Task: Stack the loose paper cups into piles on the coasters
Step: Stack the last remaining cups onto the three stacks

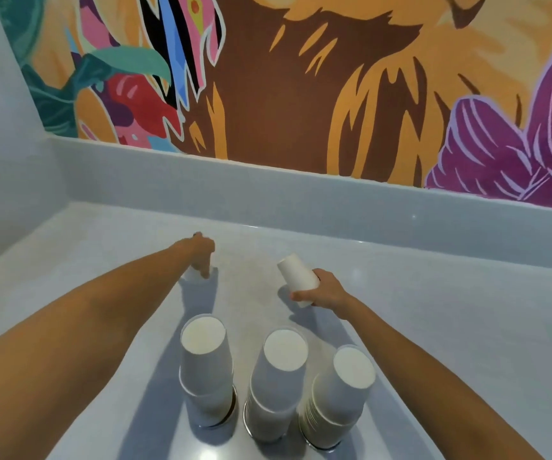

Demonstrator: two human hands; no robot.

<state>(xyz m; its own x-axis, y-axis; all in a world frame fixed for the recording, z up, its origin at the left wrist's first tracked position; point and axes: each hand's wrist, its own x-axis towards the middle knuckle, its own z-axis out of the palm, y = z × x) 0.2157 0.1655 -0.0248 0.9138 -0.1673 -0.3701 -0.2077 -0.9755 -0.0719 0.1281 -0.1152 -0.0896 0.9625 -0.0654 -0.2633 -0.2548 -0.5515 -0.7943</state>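
Three piles of upside-down white paper cups stand near the front of the counter: a left pile (205, 370), a middle pile (276, 383) and a right pile (339, 393). A round coaster (231, 411) shows under the left pile's base. My right hand (326, 290) grips a white paper cup (297, 277), which is tilted with its bottom pointing up and left. My left hand (203, 252) reaches further back and its fingers close from above on another white cup (198, 277) standing on the counter.
The pale grey counter (433, 327) ends at a low backsplash (301, 200) under a colourful mural. A grey side wall (2, 161) closes the left.
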